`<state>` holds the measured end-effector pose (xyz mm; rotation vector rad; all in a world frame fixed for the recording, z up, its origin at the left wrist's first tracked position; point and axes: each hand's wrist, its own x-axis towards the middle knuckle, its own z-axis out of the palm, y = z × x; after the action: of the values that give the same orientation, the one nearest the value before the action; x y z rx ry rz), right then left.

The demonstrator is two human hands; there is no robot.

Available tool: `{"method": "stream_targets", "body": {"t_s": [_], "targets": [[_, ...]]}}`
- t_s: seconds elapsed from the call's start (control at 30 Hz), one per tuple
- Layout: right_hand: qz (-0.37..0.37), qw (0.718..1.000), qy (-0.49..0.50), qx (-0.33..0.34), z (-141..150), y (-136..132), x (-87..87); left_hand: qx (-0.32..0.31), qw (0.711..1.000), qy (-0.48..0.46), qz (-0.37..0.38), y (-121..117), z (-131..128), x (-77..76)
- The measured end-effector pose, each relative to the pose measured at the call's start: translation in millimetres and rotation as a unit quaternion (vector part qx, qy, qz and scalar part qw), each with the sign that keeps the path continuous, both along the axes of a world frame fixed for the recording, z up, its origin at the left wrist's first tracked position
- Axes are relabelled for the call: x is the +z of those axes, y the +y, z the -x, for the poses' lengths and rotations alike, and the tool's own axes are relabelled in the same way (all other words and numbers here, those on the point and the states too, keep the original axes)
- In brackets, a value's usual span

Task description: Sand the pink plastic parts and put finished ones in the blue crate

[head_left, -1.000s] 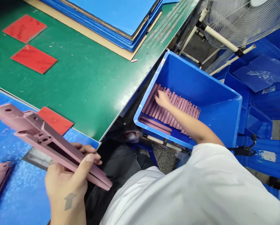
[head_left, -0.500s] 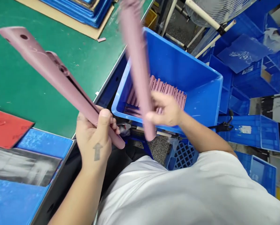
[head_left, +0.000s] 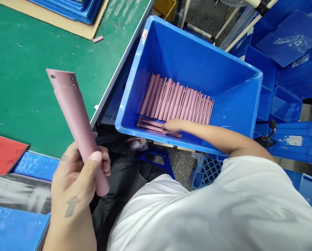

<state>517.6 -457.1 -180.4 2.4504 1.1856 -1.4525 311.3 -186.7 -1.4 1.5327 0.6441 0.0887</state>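
My left hand (head_left: 80,170) is closed round the lower part of a long pink plastic shell (head_left: 73,108). This shell slants up over the edge of the green table, and two small holes show near its slanted top end. Low inside a blue bin (head_left: 234,97), my right hand (head_left: 173,125) is closed on another pink shell (head_left: 156,129) lying along the near wall. Its fingertips are partly hidden. Behind that hand, several pink shells (head_left: 175,101) lie side by side in a row on the bin's floor.
The green table (head_left: 22,83) is on the left, with stacked blue sheets (head_left: 75,8), a small pink scrap (head_left: 98,39) and a red sheet (head_left: 4,153). Blue crates (head_left: 291,139) stand at the right. A blue lattice crate (head_left: 209,170) sits on the floor below.
My right hand has carried its pink shell down into the bin, onto the near side. My left hand has moved down and left, and its shell has turned to show its smooth side.
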Motion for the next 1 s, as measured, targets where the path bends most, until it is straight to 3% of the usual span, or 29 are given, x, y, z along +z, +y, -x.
{"method": "stream_targets", "body": {"t_s": [0.1,0.2,0.33,0.5,0.67,0.83,1.0], "targets": [[-0.011,1.0,0.006,-0.011,-1,4,-10.3,0.012,0.999,0.029,-0.008,3,4,-1.7],[-0.025,0.999,0.024,-0.026,-11,-4,-9.6,0.02,0.999,0.04,-0.021,4,5,-3.9],[-0.073,0.992,0.049,-0.085,-46,-37,10.4,0.023,0.999,0.037,-0.024,4,4,-7.7],[-0.222,0.949,0.109,-0.197,-79,-71,37.9,0.035,0.998,0.043,-0.022,2,5,-13.2],[-0.093,0.953,0.209,-0.201,-62,-61,26.1,0.039,0.997,0.063,-0.012,2,7,-14.8],[-0.088,0.963,0.094,-0.236,-27,-54,-3.0,0.048,0.996,0.072,-0.016,6,14,-19.4],[-0.043,0.972,0.122,-0.194,-20,-78,-10.4,0.039,0.995,0.089,-0.016,11,19,-25.2]]}}
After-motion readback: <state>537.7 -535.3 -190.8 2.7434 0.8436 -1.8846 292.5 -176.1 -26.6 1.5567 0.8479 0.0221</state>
